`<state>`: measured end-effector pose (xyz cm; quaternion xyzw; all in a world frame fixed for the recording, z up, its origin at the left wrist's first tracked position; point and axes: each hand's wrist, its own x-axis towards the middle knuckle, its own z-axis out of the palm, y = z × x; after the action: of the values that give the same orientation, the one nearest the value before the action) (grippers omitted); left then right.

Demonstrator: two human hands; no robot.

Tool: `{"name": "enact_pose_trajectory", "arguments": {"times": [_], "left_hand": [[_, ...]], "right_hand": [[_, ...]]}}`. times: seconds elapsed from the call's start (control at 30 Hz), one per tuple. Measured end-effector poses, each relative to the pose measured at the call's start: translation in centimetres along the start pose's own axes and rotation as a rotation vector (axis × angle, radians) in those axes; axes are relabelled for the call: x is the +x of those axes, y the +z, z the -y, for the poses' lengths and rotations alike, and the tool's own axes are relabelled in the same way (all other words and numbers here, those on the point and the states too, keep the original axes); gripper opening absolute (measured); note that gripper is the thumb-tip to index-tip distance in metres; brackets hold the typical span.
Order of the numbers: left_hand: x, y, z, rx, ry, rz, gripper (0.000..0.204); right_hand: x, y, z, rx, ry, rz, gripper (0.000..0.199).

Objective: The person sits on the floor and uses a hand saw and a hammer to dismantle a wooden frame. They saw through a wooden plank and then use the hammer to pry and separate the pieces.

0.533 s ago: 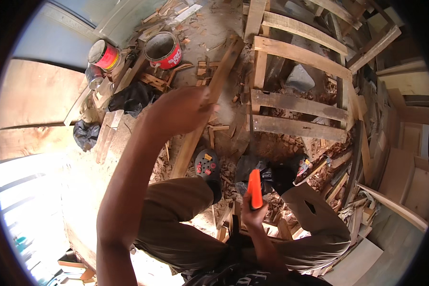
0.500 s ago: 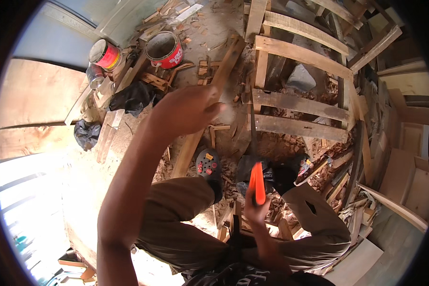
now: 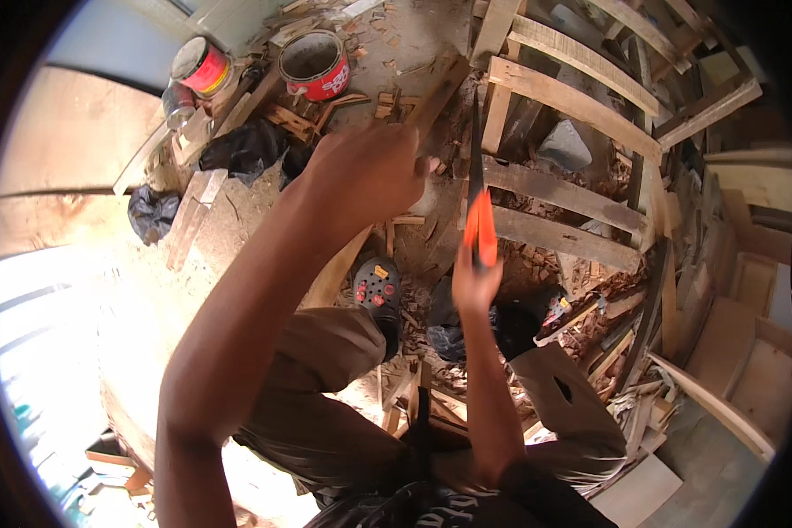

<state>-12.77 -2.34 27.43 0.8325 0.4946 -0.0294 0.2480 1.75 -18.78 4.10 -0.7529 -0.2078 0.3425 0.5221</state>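
Right grip [image 3: 478,275] wraps fully round the saw [image 3: 482,227]; left grip [image 3: 370,172] curls over the plank [image 3: 437,97], though whether it has hold is unclear. A straight wrist and a firmly pinned plank should keep strokes true. The saw's handle is smooth and orange, its thin blade points forward beside the slatted frame [image 3: 554,187], and the plank looks coarse.

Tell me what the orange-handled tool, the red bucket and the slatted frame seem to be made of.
Tool handle: probably plastic, going by its bright, even orange; motion blur hides its texture.
Tool blade: likely metal, being thin, straight and dark.
Red bucket: plastic or painted metal, I can't tell which; red outside, dull grey within.
Slatted frame: bare wood, by its unpainted, stained brown surface.
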Motion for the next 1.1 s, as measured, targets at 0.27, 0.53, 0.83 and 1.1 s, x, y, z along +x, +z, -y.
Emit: {"name": "enact_pose_trajectory", "arguments": {"times": [0.27,0.53,0.83,1.1], "left_hand": [[-0.5,-1.5,2.9,-0.061,-0.165,-0.060,0.040],[0.4,-0.5,-1.6,-0.070,0.005,-0.052,0.042],[-0.3,-0.7,0.8,-0.059,0.027,-0.191,0.039],[-1.1,0.1,3.7,-0.137,-0.044,-0.177,0.038]], "right_hand": [[-13.4,-9.0,-1.7,-0.283,-0.124,0.299,0.029],[3.9,0.3,4.5,-0.125,0.041,0.183,0.024],[-0.7,-0.1,3.2,-0.073,-0.107,0.120,0.021],[-11.6,-7.8,-1.8,0.046,-0.088,0.199,0.029]]}}
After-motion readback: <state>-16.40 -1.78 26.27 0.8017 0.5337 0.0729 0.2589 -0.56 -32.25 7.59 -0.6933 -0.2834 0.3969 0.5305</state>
